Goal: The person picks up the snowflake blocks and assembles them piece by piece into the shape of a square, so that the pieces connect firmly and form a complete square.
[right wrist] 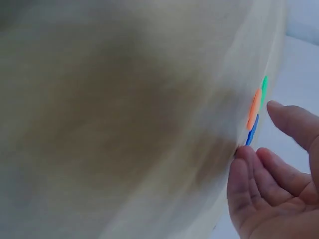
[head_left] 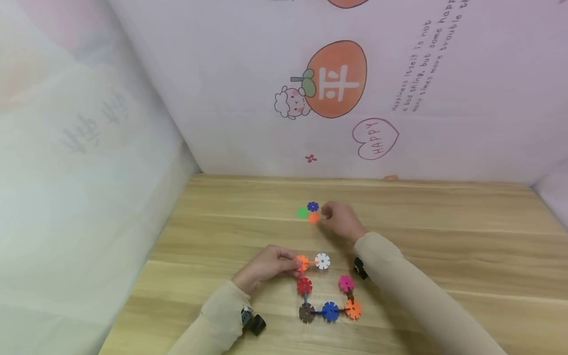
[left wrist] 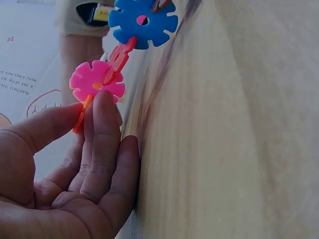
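My left hand (head_left: 268, 265) pinches an orange notched disc (head_left: 302, 262) between thumb and fingers. This disc belongs to a chain of slotted plastic snowflake discs, bent into an open frame. A white disc (head_left: 322, 261) ends it at the top, a pink disc (head_left: 346, 283) at the right. Red (head_left: 304, 286), brown (head_left: 306, 313) and blue (head_left: 330, 311) discs lie along it. Farther off, my right hand (head_left: 341, 220) reaches beside loose dark blue (head_left: 313, 206), green (head_left: 302, 212) and orange (head_left: 313, 217) discs. Its thumb and fingers are apart with nothing between them in the right wrist view.
The wooden table (head_left: 230, 207) meets a printed cloth wall (head_left: 248, 143) at the back. Another pale cloth (head_left: 88, 187) hangs along the left side. Both forearms wear beige sleeves, with a black wrist camera (head_left: 253, 321) at the left wrist.
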A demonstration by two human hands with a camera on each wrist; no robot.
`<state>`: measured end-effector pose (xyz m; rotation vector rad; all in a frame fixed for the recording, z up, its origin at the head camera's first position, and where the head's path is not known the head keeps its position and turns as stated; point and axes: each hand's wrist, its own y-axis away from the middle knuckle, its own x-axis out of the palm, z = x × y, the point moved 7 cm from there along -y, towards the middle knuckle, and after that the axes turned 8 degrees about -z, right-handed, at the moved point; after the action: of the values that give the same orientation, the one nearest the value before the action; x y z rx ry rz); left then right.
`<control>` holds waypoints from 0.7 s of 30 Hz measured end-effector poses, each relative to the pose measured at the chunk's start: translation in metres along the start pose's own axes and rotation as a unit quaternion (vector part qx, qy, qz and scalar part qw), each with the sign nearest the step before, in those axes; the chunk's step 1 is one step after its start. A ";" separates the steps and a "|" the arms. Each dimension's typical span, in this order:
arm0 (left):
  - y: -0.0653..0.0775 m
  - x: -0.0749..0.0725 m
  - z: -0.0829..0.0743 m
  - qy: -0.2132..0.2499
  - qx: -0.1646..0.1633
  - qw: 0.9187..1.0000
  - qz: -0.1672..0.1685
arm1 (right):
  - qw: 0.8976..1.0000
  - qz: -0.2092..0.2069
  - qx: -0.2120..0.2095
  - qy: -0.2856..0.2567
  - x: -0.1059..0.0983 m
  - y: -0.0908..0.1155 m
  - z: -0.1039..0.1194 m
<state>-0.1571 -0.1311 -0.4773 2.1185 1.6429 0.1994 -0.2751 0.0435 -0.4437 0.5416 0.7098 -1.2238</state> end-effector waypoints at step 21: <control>0.002 0.004 -0.004 0.006 0.015 1.000 0.012 | 0.999 0.041 -0.036 0.001 0.002 0.009 0.002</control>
<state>-0.1563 -0.1269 -0.4734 2.1644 1.6376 0.1954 -0.2660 0.0429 -0.4439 0.5079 0.7235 -1.1173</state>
